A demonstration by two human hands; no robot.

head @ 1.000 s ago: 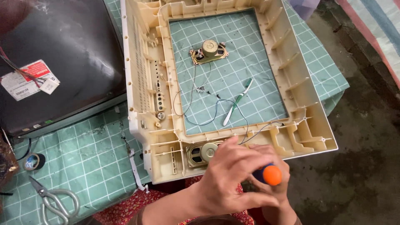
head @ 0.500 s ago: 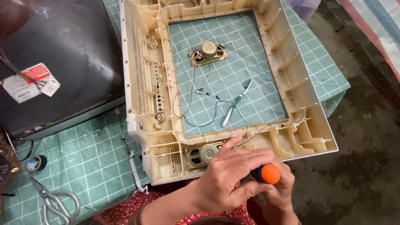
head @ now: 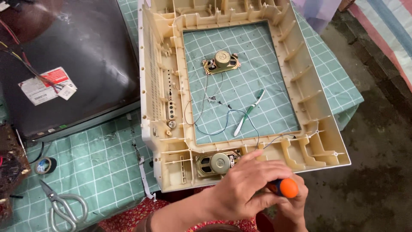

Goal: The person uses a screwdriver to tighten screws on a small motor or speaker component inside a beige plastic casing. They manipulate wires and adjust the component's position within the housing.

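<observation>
Screwdriver [head: 285,187] orange handle at lower right, unmoved since earlier, left hand [head: 240,189] and right hand [head: 292,208] both wrapped around it, beside mounted speaker [head: 218,163].

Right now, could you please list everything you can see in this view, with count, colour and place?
plastic frame: one, cream, centre of the table
loose speaker: one, brass-coloured, inside the frame opening
mounted speaker: one, in the frame's near edge
toothbrush: one, white and green, inside the opening
tablecloth: one, green checked
picture tube: one, dark, far left
scissors: one pair, grey, near left
tape roll: one, black, left
screwdriver: one, orange handle, near the frame's near edge
left hand: on the screwdriver
right hand: under the handle
</observation>
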